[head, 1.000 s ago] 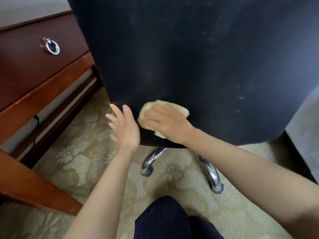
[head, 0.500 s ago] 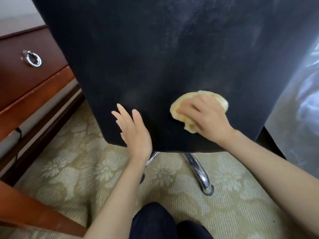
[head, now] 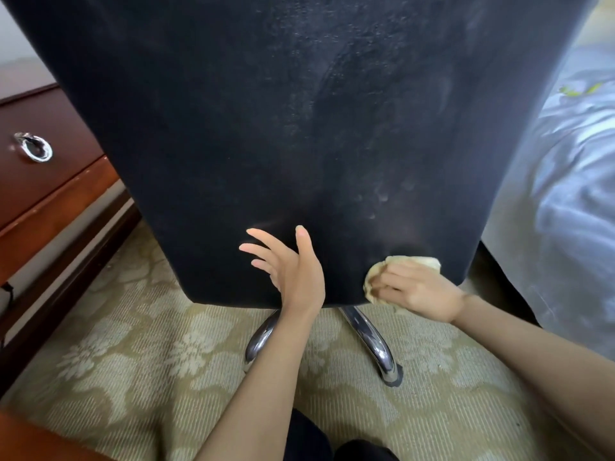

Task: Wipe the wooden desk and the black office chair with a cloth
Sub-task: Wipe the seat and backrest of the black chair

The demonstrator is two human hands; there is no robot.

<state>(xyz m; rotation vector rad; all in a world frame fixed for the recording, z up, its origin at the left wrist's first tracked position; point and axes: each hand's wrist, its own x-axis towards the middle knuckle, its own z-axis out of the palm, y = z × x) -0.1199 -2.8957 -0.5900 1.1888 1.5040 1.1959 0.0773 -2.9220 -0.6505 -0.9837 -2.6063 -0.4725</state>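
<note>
1. My right hand [head: 421, 291], fingers closed on the cloth [head: 402, 271], presses it to the black office chair [head: 299, 128] back, lower right of centre, to scrub the bottom edge.
2. My left hand [head: 293, 264], fingers spread, holds nothing; braces the chair back, I judge.
3. Vs 0.5 s ago: cloth is lower and further right; the wooden desk [head: 43, 194] sits at frame left.

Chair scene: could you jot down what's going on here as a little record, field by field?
chair: black backrest, fills most of the view, dusty specks on it
cloth: yellow, pressed on the backrest's lower right corner
right hand: gripping the cloth
left hand: open, fingers spread, against the backrest's lower edge
chair legs: chrome, under the backrest
floor: patterned carpet
desk: wooden, at left, drawer with ring handle
right edge: bedding
</note>
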